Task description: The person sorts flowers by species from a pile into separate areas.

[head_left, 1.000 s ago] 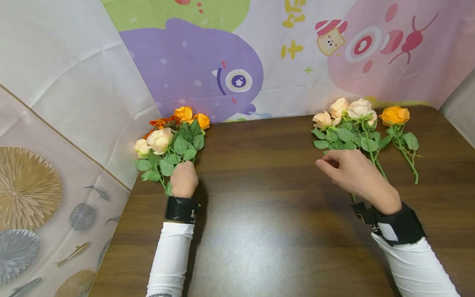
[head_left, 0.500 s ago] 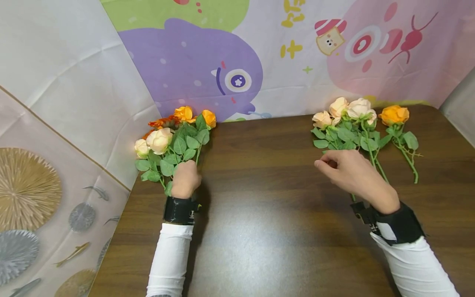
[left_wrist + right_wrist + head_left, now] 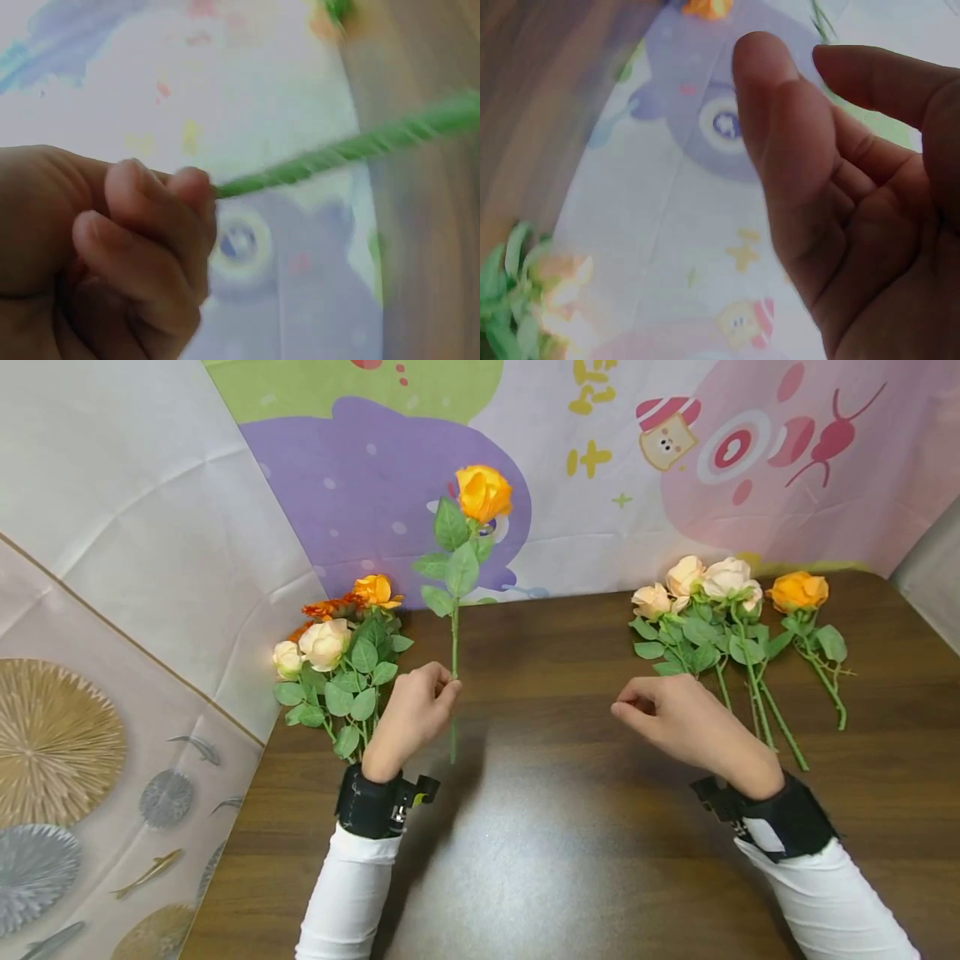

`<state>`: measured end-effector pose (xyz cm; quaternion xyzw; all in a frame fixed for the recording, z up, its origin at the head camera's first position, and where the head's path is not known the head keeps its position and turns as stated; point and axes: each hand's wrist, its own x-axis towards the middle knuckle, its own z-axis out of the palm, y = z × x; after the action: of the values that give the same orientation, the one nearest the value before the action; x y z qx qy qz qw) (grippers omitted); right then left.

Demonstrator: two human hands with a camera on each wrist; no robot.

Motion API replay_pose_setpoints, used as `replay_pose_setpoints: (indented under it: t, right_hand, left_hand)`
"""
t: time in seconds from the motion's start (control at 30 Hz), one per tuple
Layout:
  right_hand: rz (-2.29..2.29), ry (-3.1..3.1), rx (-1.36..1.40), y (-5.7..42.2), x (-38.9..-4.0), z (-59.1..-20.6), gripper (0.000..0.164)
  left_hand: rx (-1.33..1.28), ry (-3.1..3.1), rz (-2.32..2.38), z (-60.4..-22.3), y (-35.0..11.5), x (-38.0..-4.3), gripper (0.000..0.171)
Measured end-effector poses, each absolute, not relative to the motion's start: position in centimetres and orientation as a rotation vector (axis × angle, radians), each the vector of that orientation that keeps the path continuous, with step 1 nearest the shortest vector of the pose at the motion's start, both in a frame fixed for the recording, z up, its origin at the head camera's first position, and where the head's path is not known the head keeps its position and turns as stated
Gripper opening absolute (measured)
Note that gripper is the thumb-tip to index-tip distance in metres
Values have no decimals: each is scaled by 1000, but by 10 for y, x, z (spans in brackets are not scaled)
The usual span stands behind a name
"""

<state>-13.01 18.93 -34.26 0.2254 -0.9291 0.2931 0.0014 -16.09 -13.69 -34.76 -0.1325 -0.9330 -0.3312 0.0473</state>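
Note:
An orange rose [image 3: 483, 495] stands upright in my left hand [image 3: 411, 714], its stem pinched between thumb and fingers. The left wrist view shows the lower stem [image 3: 360, 146] slanting away from the fingertips, blurred. My right hand [image 3: 686, 722] hovers over the table at right, fingers loosely curved and holding nothing; a gap parts thumb and fingers in the right wrist view. Just behind it lie several pale peach roses [image 3: 726, 581] with green stems. Left of my left hand is a bunch with pale roses [image 3: 324, 643], an orange rose [image 3: 375, 591] and dark orange flowers [image 3: 330, 608].
A single orange rose [image 3: 798, 592] lies at the far right of the brown wooden table [image 3: 525, 827]. A printed cloth [image 3: 577, 527] hangs along the back edge. Another patterned cloth [image 3: 187, 693] borders the left side.
My left hand has drawn the orange rose out of the left bunch, lifting it up and to the right. My right hand has shifted slightly left and nearer to me.

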Motion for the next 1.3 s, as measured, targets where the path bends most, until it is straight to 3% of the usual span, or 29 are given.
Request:
replay_pose_setpoints:
  t: [0.13,0.4,0.73,0.9,1.1,1.3]
  right_hand:
    - [1102,-2868,808,174,-125,-348,9]
    - [1558,-2737,881,143,-112,-358,25]
    - [1919,-2475,809,134,-108,-364,15]
    - [1729,-2515,749,147,-114,-356,8]
    - [1243,-2568,406,202,-129,-333,8]
    - [807,-2724,12,284,-139,-322,28]
  left_hand:
    - [-514,-2738,-1299,-342,-111,-145,10]
    - [-789,-2537,-1674,-346,-73,-118,6]
    - [-837,-2396,-1737,-353,-62,-113,6]
    - [-839,-2452,-1672,-353,-61,-113,12]
    - [-837,-2477,-1616,-350,-63,-112,14]
    - [-846,-2479,-1559,-348,-66,-112,14]
